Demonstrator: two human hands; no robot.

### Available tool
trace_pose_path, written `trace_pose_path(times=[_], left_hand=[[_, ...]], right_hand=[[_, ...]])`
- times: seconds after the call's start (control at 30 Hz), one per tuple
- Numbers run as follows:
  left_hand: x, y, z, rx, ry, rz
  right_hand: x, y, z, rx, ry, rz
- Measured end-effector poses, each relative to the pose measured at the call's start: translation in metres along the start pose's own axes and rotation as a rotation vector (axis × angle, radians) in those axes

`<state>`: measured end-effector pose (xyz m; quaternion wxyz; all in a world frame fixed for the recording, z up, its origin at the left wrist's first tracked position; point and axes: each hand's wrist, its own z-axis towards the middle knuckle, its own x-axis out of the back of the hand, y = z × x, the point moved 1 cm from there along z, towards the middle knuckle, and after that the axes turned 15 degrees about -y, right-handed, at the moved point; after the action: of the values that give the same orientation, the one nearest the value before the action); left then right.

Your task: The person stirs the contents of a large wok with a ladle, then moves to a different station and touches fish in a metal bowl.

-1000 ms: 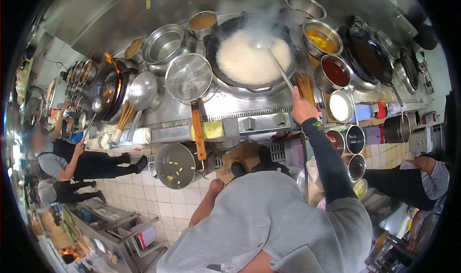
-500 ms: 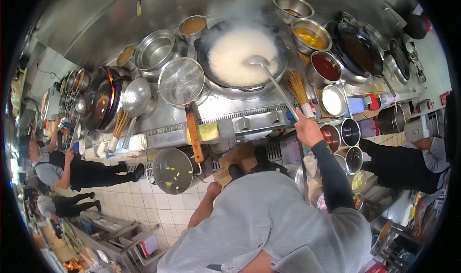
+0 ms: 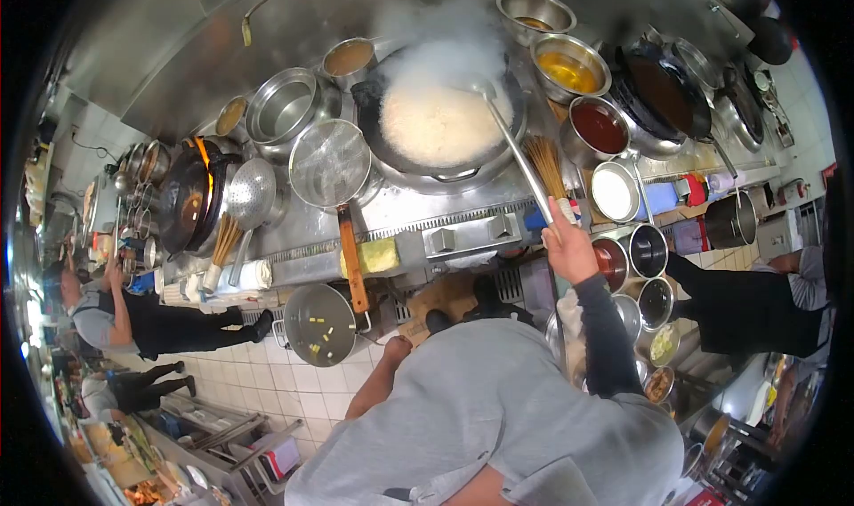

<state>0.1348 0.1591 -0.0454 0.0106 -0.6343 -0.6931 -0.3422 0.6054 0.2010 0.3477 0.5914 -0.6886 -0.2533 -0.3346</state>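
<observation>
My right hand (image 3: 570,250) is closed round the handle of a long metal ladle (image 3: 516,148). The ladle's bowl is at the upper right of the bubbling pale liquid (image 3: 438,119) in a large black wok (image 3: 369,119), partly veiled by steam. Low by my left side, my left hand (image 3: 397,349) is closed, but anything in its fingers is too small to make out. It is nearest to a deep pot (image 3: 320,325) with pale pieces inside. A wire strainer (image 3: 330,163) with a wooden handle rests left of the wok.
Bowls of yellow liquid (image 3: 567,72) and red sauce (image 3: 599,129) stand right of the wok. A bamboo brush (image 3: 546,163) lies near the ladle. Another wok (image 3: 185,199) with flame is at left. People stand at left (image 3: 111,315) and right (image 3: 756,301).
The ladle's bowl has moved up towards the wok's far edge, and the steam is thicker. My right hand stays on the handle. The person at left has shifted their arms.
</observation>
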Motion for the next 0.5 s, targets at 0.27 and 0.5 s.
trace_pose_path(times=[0.27,0.5], left_hand=[[0.033,0.049,-0.01,-0.137,0.017,0.608],[0.026,0.038,0.002,-0.289,0.098,0.514]], right_hand=[[-0.023,0.033,-0.001,-0.226,0.023,0.141],[-0.068,0.088,-0.008,-0.303,0.19,0.228]])
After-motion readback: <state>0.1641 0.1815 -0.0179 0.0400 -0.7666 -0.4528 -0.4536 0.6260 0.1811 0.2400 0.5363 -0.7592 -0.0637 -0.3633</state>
